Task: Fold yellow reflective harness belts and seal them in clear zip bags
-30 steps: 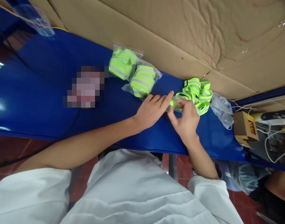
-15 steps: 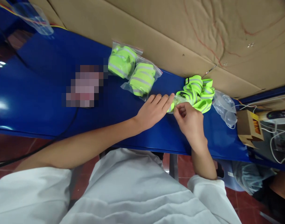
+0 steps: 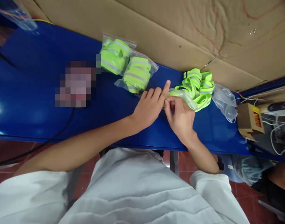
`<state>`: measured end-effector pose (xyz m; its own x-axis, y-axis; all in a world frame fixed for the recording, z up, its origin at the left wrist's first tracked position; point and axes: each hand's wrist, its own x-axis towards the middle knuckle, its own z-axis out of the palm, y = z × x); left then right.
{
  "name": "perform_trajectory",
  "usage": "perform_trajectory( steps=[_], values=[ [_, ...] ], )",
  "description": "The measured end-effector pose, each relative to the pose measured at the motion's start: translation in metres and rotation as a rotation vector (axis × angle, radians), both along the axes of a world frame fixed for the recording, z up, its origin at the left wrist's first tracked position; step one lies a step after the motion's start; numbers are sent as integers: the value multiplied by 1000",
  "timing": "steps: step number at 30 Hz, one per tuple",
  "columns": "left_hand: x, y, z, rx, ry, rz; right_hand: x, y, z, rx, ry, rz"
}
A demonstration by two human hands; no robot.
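My right hand (image 3: 181, 116) pinches the edge of a clear plastic bag (image 3: 187, 97) between thumb and forefinger. Some neon-yellow strap shows through the bag. My left hand (image 3: 148, 107) is at the bag's left end, its fingers curled over it and the forefinger stretched out; its thumb is hidden. Both hands nearly touch. Just behind the bag lies a loose pile of neon-yellow reflective straps (image 3: 194, 81) with grey stripes. Left of them, two zip bags hold rolled straps: one bag (image 3: 115, 57) farther left, the other bag (image 3: 137, 74) nearer my left hand.
The blue table (image 3: 105, 102) ends at a cardboard-covered wall (image 3: 142, 28). Empty clear bags (image 3: 225, 101) lie right of the straps, beside a small cardboard box (image 3: 249, 119) and white cables. A blurred-out device (image 3: 78, 82) with a black cable stands left. Another person's leg (image 3: 279, 180) shows at lower right.
My right hand has slid left along the bag to meet my left hand. My left forefinger has lifted and straightened. The view has shifted slightly.
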<state>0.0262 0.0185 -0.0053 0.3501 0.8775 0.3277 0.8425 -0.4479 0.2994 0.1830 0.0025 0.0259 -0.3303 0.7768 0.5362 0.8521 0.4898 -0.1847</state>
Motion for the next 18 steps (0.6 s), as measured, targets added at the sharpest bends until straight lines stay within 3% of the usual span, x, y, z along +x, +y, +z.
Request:
perform_trajectory(
  steps=[3,6,9,13,18],
  values=[
    [-11,14,-13,-53,-294,-88,-3,2,-5,-39,-6,43],
    [-22,30,-23,-191,-591,-183,1,11,-14,-123,21,197],
    [-24,37,-24,-423,-863,-107,6,19,-23,-153,70,287],
    [-16,33,-14,-682,-1212,-20,3,17,-28,-118,82,199],
    [-11,29,-7,-897,-1411,-169,7,17,-26,-59,152,102]
  ],
)
